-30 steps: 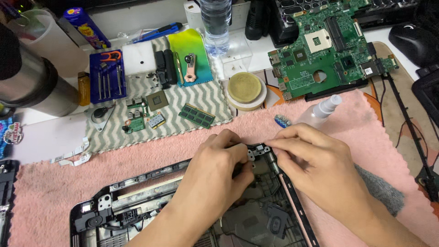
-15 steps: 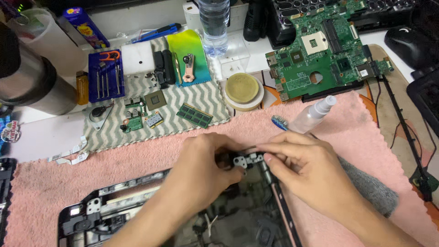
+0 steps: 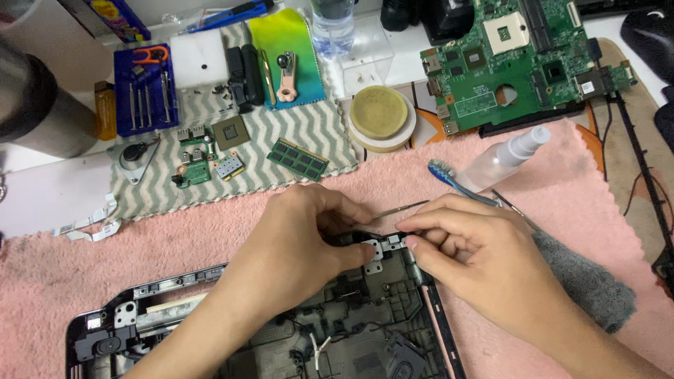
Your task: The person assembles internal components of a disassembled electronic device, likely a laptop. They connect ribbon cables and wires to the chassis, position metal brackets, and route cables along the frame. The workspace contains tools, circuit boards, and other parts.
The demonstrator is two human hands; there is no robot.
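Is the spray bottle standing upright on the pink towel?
No, the spray bottle lies on its side on the pink towel, beside the toothbrush.

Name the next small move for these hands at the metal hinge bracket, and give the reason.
Probably lift the metal hinge bracket off the laptop base: left hand and right hand both pinch it at the corner, and it looks tilted.

One motherboard (green), one toothbrush.

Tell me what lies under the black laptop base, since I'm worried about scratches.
The black laptop base rests on a pink towel, which shows around its top and right sides. The left hand and right hand cover its top corner; whatever lies directly beneath the base is hidden.
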